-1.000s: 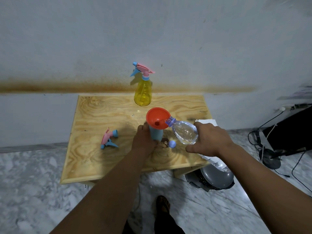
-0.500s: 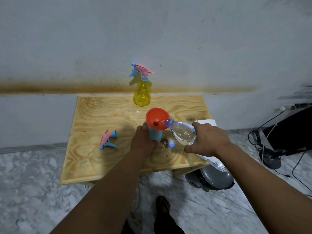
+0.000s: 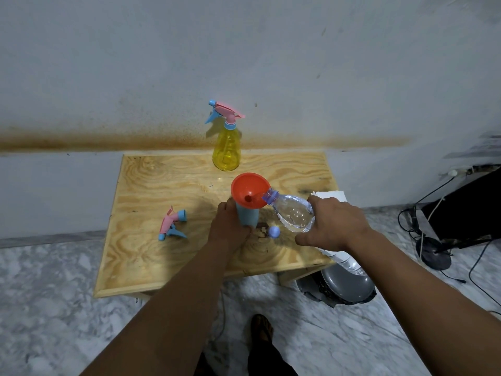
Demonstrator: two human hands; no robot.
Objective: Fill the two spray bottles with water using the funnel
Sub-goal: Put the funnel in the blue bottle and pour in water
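Note:
An orange funnel (image 3: 250,192) sits in the neck of a blue spray bottle (image 3: 247,216) on the wooden table (image 3: 162,253). My left hand (image 3: 229,226) grips that blue bottle from the left. My right hand (image 3: 336,225) holds a clear water bottle (image 3: 294,213) tilted, its open mouth resting over the funnel's right rim. A yellow spray bottle (image 3: 226,150) with its pink and blue trigger head on stands at the table's back edge. A loose pink and blue trigger head (image 3: 172,223) lies to the left.
A small blue cap (image 3: 274,231) lies on the table by the blue bottle. White paper (image 3: 329,196) sits at the table's right edge. A grey pan (image 3: 347,286) is on the floor under the right corner. Cables and a black stand (image 3: 433,253) are at the right.
The water bottle's mouth has moved slightly further over the funnel rim and tipped a little more. My left hand stays on the blue bottle.

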